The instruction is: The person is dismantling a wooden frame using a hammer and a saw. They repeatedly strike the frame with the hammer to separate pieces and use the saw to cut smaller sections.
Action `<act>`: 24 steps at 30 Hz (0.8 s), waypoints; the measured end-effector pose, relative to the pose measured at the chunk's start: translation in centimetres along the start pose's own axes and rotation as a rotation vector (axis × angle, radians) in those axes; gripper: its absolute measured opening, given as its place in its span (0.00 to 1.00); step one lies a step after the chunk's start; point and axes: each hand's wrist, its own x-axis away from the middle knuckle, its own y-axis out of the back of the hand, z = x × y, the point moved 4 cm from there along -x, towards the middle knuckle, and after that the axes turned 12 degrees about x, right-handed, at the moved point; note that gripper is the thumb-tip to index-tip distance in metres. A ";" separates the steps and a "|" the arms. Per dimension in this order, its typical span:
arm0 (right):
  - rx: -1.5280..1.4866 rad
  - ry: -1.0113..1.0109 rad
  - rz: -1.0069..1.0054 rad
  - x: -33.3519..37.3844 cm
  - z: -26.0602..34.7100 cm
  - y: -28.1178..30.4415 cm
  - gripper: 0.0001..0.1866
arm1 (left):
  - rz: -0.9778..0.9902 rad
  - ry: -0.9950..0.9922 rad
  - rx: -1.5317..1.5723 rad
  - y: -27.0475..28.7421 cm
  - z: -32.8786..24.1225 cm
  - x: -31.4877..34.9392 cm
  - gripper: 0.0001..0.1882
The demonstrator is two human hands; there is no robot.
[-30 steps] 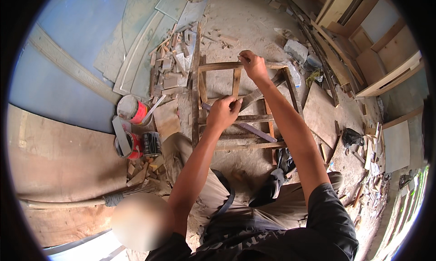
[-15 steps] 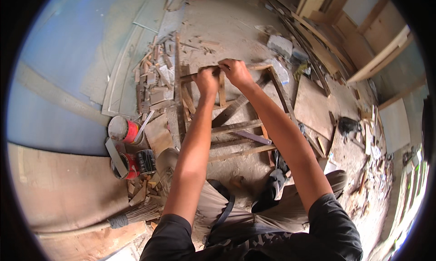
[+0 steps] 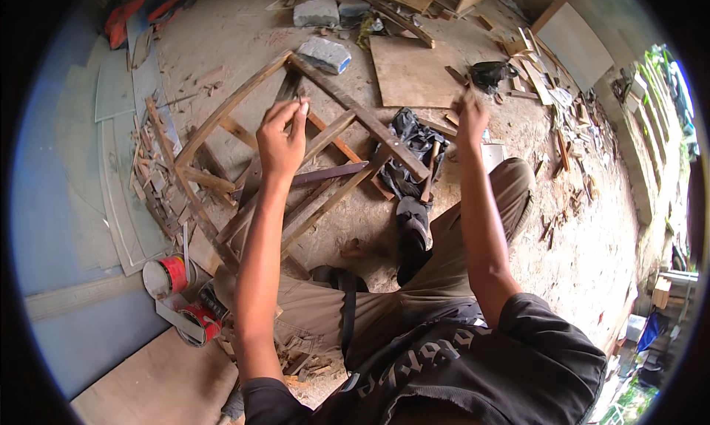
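Note:
My left hand (image 3: 281,143) is raised over a wooden frame (image 3: 235,109). Its thumb and forefinger are pinched together around a small, thin dark thing, too small to name. My right hand (image 3: 472,120) is lifted apart from the frame, off its right side. Motion smears its fingers, so I cannot tell whether they hold anything. The frame of narrow, weathered bars lies at an angle on the floor, with crossing slats inside. A purplish strip (image 3: 329,174) runs across the slats. Just right of the frame, a wooden-handled tool (image 3: 431,172) rests on a crumpled black plastic bag (image 3: 403,148).
A plywood sheet (image 3: 410,74) and a pale block (image 3: 324,55) lie beyond the frame. Wood offcuts (image 3: 155,177) are heaped at the left beside glass panes (image 3: 118,166). Red-labelled cans (image 3: 176,271) stand near my knee. Scraps (image 3: 569,140) litter the floor at right.
My hands were together at the frame's far bar; now they are apart, the right one well to the right. The view has swung to the right, and the frame appears lower left and tilted.

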 end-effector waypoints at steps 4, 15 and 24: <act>0.967 -0.433 0.429 6.0 -22.8 1.9 0.28 | -0.073 0.197 -0.031 -0.7 1.7 3.3 0.10; 1.460 -0.166 0.090 13.8 -23.4 -0.5 0.18 | -0.471 0.300 0.315 3.5 5.7 3.1 0.10; 0.858 -0.492 0.240 9.4 -21.6 -0.4 0.26 | -0.574 0.346 -0.140 12.4 8.8 2.8 0.13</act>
